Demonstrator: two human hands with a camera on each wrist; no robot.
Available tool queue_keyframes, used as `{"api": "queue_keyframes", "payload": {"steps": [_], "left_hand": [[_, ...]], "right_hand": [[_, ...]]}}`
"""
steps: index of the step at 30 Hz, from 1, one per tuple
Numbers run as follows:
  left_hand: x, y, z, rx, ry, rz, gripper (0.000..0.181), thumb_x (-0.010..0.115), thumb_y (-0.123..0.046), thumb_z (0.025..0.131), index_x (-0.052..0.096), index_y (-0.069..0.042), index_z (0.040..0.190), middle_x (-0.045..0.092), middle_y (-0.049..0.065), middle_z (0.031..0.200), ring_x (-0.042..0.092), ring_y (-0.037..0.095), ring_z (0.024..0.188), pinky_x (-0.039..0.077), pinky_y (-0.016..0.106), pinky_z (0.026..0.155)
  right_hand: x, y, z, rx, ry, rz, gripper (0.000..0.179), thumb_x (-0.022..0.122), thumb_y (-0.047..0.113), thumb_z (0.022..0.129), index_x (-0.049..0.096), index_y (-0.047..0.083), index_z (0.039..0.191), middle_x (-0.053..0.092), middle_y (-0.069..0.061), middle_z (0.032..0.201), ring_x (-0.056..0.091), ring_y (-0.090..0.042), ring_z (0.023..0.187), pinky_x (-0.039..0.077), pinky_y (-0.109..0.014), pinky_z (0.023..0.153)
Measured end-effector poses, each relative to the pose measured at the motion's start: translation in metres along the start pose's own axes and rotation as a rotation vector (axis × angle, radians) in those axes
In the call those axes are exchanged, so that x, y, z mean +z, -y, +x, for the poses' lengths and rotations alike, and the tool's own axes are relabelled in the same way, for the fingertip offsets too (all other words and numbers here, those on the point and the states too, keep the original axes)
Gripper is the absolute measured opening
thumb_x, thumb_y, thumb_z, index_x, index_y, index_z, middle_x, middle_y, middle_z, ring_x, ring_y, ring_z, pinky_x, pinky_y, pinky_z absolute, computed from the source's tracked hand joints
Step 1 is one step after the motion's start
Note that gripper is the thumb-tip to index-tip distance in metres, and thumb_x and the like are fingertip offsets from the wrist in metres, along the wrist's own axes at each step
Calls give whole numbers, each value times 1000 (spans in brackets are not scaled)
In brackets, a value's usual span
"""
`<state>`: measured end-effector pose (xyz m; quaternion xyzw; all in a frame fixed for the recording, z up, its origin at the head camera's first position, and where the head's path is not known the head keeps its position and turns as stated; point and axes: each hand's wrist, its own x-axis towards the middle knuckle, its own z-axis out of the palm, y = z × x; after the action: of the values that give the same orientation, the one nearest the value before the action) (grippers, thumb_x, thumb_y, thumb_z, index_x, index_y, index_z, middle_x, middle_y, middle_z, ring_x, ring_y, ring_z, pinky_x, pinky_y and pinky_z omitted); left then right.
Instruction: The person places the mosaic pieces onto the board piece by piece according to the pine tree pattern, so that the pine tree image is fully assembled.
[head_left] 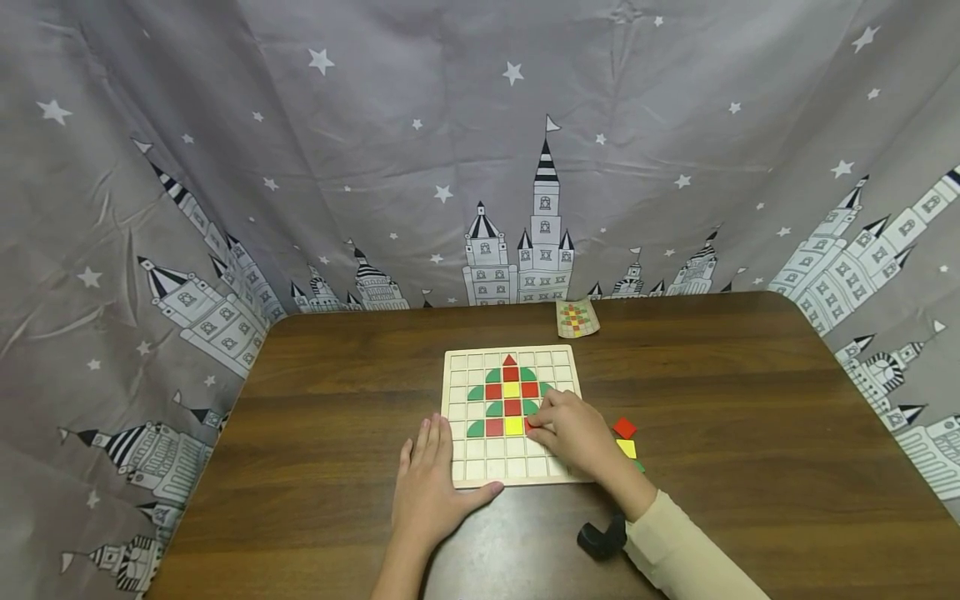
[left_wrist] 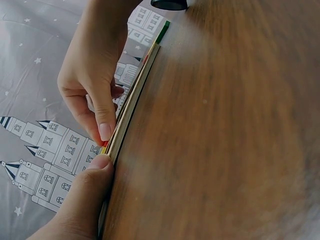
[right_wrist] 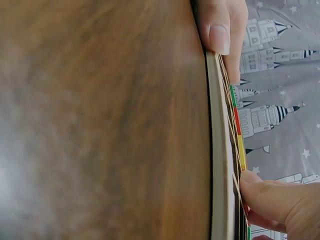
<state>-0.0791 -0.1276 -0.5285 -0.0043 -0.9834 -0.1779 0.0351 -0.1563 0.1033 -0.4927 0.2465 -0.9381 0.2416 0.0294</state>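
A pale wooden grid board lies on the table, carrying red, yellow and green tiles in a tree-like pattern. My left hand rests along its left edge with straight fingers, and the thumb touches the front edge. With thumb and fingertips, my right hand pinches a red square tile at the board, right of a yellow tile. The left wrist view shows a bit of that red tile under the right fingertips. My right hand hides some cells at the board's right side.
Right of the board lie a loose red tile, a yellow tile and a partly hidden green tile. A small pattern card lies at the table's back edge. A black device sits by the right wrist. Behind hangs a grey castle-print curtain.
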Motion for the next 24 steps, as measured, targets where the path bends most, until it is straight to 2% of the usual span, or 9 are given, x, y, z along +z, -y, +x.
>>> {"api": "queue_keyframes", "payload": {"steps": [6, 10, 16, 19, 24], "left_hand": [[1, 0, 0, -6, 3, 3, 132, 52, -95, 64, 23, -5, 157, 20, 10, 166, 18, 28, 155, 18, 54, 123], [1, 0, 1, -7, 0, -2, 133, 52, -95, 64, 23, -5, 157, 20, 10, 166, 19, 28, 155, 18, 54, 123], [1, 0, 0, -3, -4, -8, 133, 53, -94, 64, 22, -5, 158, 20, 10, 166, 18, 27, 155, 17, 54, 123], [1, 0, 0, -4, -8, -9, 133, 54, -93, 64, 22, -5, 158, 21, 10, 166, 19, 27, 155, 17, 54, 123], [0, 0, 0, -3, -6, -18, 132, 56, -92, 64, 22, -5, 158, 21, 11, 166, 18, 28, 155, 18, 54, 123]], "right_hand": [[-4, 0, -6, 0, 10, -55, 26, 80, 28, 83, 79, 20, 108, 62, 10, 90, 49, -7, 77, 40, -19, 60], [-12, -7, -17, 15, 9, -95, 34, 79, 28, 83, 75, 20, 116, 63, 9, 91, 48, -9, 79, 41, -23, 63], [-33, -27, -46, 75, -14, -110, 40, 79, 30, 83, 71, 17, 120, 65, 6, 93, 54, -13, 82, 47, -31, 66], [-44, -39, -63, 111, -26, -101, 40, 78, 30, 85, 70, 17, 121, 65, 7, 92, 56, -11, 83, 48, -29, 65], [-59, -52, -90, 176, -23, -86, 39, 78, 26, 86, 68, 15, 122, 55, 11, 82, 45, -7, 71, 38, -21, 58]]}}
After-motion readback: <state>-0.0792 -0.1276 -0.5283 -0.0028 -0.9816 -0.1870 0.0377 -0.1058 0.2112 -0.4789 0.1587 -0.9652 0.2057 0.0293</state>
